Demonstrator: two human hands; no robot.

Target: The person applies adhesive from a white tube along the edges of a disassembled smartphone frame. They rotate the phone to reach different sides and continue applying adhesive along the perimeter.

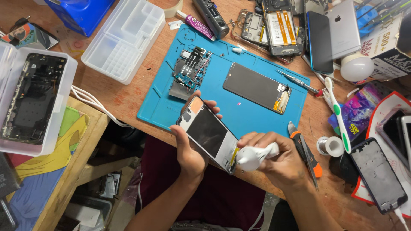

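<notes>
Left hand (188,147) grips a phone frame (208,131); right hand (280,164) clasps a white tube (257,156) (nozzle touching its lower corner).

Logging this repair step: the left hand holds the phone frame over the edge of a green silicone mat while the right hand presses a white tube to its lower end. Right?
Not quite: the head view shows the flat silicone mat is blue, not green. The rest stands: the left hand holds the opened phone frame and the right hand presses a white tube to its lower end.
</notes>
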